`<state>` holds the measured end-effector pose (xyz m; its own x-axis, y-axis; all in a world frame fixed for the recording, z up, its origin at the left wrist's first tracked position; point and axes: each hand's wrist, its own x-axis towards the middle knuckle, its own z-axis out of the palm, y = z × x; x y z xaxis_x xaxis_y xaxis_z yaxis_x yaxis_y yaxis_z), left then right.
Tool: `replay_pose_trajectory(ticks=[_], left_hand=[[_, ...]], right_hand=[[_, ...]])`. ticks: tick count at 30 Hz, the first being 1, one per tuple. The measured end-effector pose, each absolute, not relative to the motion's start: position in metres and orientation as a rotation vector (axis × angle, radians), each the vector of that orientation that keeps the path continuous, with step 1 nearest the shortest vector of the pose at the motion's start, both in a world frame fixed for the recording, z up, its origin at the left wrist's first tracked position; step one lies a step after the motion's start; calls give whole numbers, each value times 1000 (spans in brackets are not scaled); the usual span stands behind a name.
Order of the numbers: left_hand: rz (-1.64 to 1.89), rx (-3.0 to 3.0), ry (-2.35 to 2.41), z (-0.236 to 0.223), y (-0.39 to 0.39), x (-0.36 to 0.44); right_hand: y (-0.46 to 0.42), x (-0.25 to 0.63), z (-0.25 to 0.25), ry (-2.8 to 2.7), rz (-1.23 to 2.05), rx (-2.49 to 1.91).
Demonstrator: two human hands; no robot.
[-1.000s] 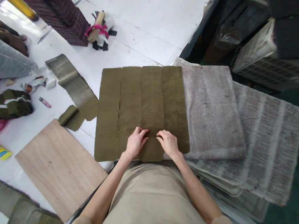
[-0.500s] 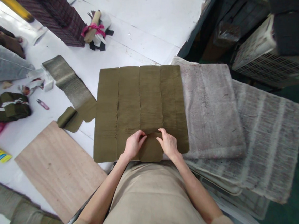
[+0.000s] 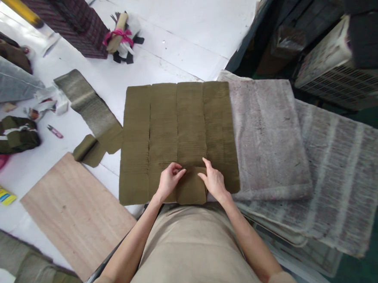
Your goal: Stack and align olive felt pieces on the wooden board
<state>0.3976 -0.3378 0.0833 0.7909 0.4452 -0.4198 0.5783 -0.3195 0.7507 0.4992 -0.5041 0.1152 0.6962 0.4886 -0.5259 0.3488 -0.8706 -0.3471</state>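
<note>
Left of the left hand (image 3: 169, 180) lies a pale wooden board (image 3: 79, 214) on the white worktop (image 3: 180, 21), with a yellow packet (image 3: 0, 194) beyond its far-left edge. Small pink-handled snips (image 3: 55, 131) lie farther from that hand, ahead and to the left. Well ahead is a scrap bundle (image 3: 120, 38) tied in bright pink, beside a dark purple stack (image 3: 71, 24). Right of the right hand (image 3: 214, 182), well apart and ahead, stands a pale slatted crate (image 3: 336, 77).
</note>
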Motion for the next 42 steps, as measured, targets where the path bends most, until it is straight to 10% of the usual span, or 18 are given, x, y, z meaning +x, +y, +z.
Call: replay_pose_trajectory(ticks=[42], left_hand=[[-155,1815,908,80,-347,376]], right_hand=[[-509,489,113,-607,960,-2711]])
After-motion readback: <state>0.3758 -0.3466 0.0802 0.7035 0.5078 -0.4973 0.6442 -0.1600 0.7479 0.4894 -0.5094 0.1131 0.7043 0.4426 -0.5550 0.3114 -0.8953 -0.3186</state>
